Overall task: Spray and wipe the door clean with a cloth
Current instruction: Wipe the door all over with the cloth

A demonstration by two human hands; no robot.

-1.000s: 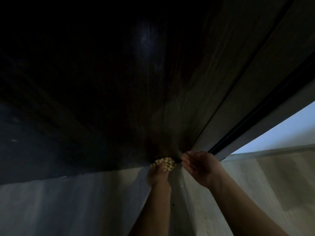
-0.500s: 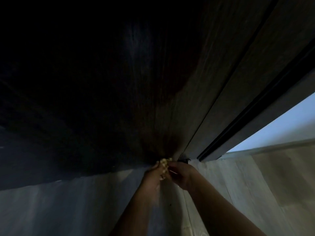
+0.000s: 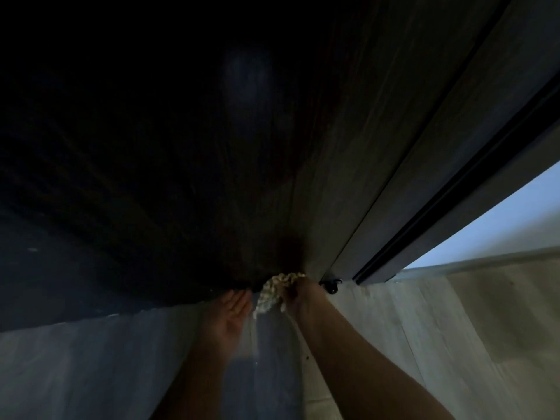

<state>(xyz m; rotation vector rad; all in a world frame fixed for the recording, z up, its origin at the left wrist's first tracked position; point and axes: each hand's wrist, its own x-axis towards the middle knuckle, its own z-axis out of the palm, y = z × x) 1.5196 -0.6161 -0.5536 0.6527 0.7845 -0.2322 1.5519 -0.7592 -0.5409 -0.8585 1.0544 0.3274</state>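
cloth (image 3: 274,291): bunched up right at the bottom edge of the door (image 3: 181,147)
right hand (image 3: 303,295): had taken it over, fingers curled round it
left hand (image 3: 231,310): had let go, fingers straight, palm up, just under that same door edge

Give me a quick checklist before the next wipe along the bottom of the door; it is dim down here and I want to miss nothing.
1. Cloth held: ok. The right hand grips the cloth.
2. Cloth at the door: ok. It is bunched at the bottom edge of the door, near the frame side.
3. Other hand free: ok. The left hand is open beside the cloth and holds nothing.
4. Spray bottle at hand: cannot tell. None is in view.
5. Door surface wet or already clean: cannot tell. It is too dark.
6. Way to the right: not ok. A small black fitting sits on the floor close to the right hand.
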